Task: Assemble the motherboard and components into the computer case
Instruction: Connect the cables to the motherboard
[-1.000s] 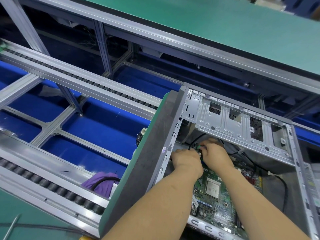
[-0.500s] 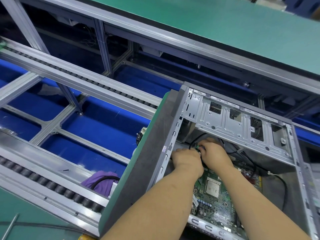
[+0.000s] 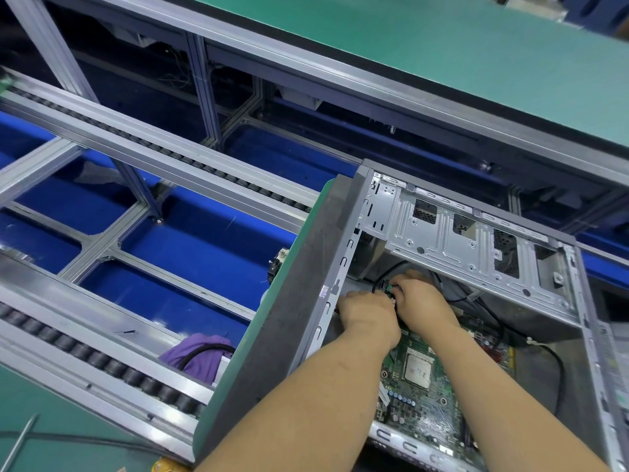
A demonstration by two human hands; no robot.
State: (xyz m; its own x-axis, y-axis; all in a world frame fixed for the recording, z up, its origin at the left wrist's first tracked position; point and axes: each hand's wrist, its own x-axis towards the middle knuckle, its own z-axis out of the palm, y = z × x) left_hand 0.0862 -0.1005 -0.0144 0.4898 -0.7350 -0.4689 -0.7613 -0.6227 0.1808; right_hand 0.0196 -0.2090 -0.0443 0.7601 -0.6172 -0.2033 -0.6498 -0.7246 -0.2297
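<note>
Inside case (image 3: 343, 253): both hands (image 3: 366, 313) (image 3: 420, 301) curled, apparently pinching green connector (image 3: 390, 288); its orientation unclear.

Both hands are working deep inside the open computer case (image 3: 343, 264), just below its drive cage (image 3: 476, 247). The left hand (image 3: 366, 315) and right hand (image 3: 423, 301) are touching, fingers curled around a small green connector (image 3: 389, 288) on black cables (image 3: 381, 279) at the motherboard (image 3: 422, 400)'s far edge.

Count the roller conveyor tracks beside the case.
2: a far roller track running diagonally behind the blue floor, and a near roller track by the purple cloth.
</note>
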